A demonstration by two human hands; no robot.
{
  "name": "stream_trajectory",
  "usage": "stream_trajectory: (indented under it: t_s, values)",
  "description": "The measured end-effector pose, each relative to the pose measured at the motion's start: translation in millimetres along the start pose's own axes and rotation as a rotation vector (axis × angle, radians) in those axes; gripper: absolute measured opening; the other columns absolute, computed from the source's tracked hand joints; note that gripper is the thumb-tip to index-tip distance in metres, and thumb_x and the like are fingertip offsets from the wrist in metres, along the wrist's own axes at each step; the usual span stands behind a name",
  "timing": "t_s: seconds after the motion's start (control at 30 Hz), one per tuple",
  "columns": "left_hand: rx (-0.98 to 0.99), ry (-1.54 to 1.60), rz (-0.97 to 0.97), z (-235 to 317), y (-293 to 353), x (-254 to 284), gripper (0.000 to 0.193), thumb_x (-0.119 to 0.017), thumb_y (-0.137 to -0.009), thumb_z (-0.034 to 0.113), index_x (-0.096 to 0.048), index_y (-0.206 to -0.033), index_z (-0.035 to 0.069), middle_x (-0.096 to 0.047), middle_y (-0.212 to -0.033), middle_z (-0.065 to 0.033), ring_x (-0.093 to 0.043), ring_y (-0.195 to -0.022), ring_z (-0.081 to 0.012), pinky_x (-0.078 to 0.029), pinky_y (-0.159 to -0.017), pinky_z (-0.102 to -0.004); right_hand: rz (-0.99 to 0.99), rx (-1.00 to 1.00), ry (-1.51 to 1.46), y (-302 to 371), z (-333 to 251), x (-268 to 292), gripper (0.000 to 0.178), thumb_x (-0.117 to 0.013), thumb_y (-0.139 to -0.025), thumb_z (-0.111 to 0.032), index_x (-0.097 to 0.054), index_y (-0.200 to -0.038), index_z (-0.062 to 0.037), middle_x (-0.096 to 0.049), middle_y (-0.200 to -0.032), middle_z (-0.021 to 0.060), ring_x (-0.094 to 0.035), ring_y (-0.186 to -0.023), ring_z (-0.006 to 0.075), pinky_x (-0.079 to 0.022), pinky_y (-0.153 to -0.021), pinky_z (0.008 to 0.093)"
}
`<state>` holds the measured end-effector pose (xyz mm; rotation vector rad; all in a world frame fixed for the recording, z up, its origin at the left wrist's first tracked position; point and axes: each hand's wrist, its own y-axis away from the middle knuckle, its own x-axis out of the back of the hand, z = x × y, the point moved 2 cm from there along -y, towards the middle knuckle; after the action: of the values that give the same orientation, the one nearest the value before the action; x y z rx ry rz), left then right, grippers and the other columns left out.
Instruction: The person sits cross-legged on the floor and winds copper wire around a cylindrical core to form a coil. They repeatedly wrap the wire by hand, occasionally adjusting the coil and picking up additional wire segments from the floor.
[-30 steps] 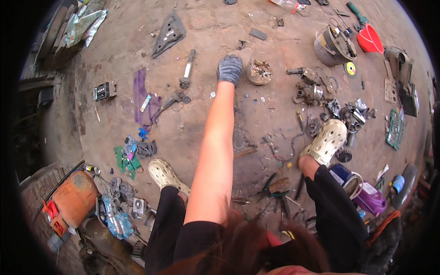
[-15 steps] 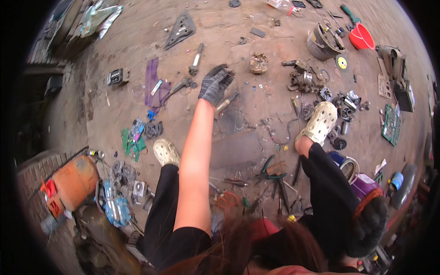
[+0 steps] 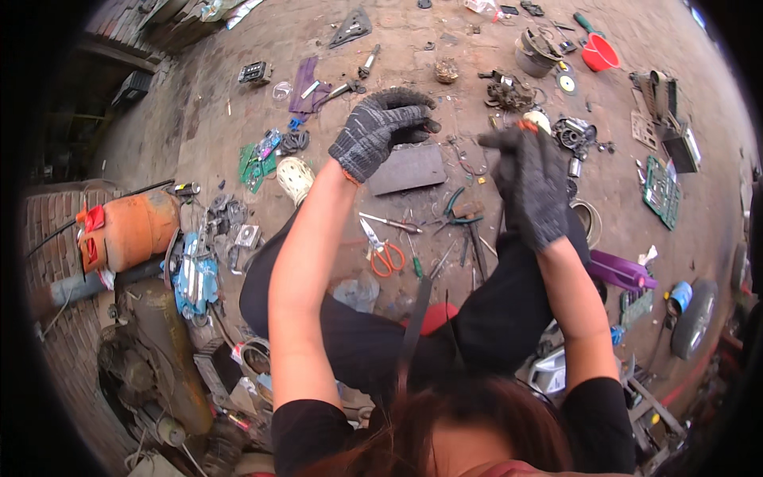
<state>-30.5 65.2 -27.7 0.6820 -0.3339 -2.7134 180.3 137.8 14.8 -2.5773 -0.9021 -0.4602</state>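
Dusty ground strewn with scrap lies below; a flat dark metal plate (image 3: 408,168), its long axis running left to right, rests there just under the raised hands. Gloved left hand (image 3: 380,129) curls its fingers around something small and dark, too hidden to name, while the gloved right hand (image 3: 531,187) hangs beside it with fingers loosely closed, holding nothing visible, above orange-handled scissors (image 3: 380,251) and green pliers (image 3: 455,208).

Both hands, the left hand (image 3: 380,127) and right hand (image 3: 531,187), hang in open air above the floor (image 3: 238,95). Below them a flat grey plate (image 3: 407,168), pliers (image 3: 457,208) and orange-handled scissors (image 3: 381,253) crowd the ground between the knees.
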Motion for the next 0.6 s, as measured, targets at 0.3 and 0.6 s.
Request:
stream_trajectory:
  t_s: [0.3,0.6]
  values:
    - [-0.228,-0.137,0.216,37.1,83.6,-15.0,0.02,-0.06,-0.081,0.005,-0.059,-0.099,-0.003,-0.064,-0.086,-0.0107,-0.063,-0.074,-0.0174,-0.053,-0.06,-0.0251,-0.021,0.308,0.235,-3.5,-39.6,-59.2,0.021,-0.05,-0.087,-0.019,-0.051,-0.089,0.0011,-0.056,-0.073,0.0233,-0.056,-0.068,0.0395,-0.043,-0.059,0.0465]
    - [-0.212,-0.233,-0.065,20.0,74.1,-5.5,0.031,-0.061,-0.08,0.004,-0.055,-0.111,0.001,-0.061,-0.097,-0.0048,-0.057,-0.085,-0.0114,-0.048,-0.071,-0.0223,-0.015,-0.026,-0.227,-44.2,-14.1,-56.4,0.028,-0.046,-0.091,-0.026,-0.055,-0.089,0.0001,-0.057,-0.068,0.012,-0.055,-0.056,0.0215,-0.045,-0.053,0.0319]
